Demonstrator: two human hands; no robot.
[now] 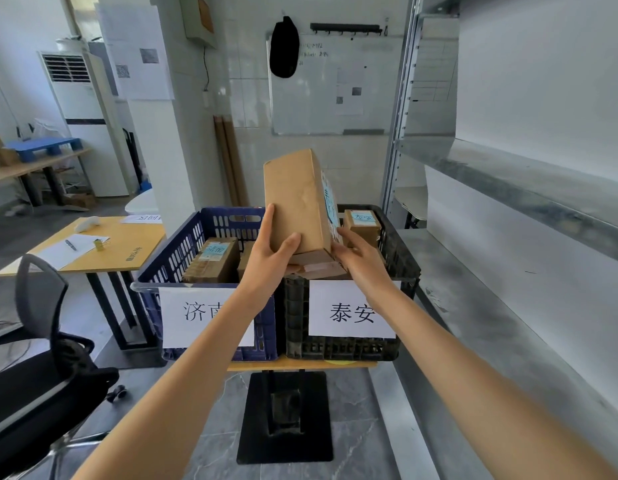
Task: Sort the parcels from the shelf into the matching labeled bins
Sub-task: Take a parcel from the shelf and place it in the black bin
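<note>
A tall brown cardboard parcel (298, 199) with a light-blue label on its right face stands tilted above the two bins. My left hand (271, 252) grips its lower left side and my right hand (357, 254) holds its lower right edge. Below it sit a blue bin (183, 251) with a paper sign and a black bin (401, 258) with another sign. The blue bin holds a taped brown parcel (212, 259) with a blue label. The black bin holds a small labeled box (363, 226) and another parcel (318, 266) under my hands.
The bins rest on a small wooden stand (300, 364) with a black base. Grey metal shelving (508, 188) runs along the right. A yellow table (103, 247) with papers and a black office chair (41, 358) stand to the left. A whiteboard (335, 84) hangs on the back wall.
</note>
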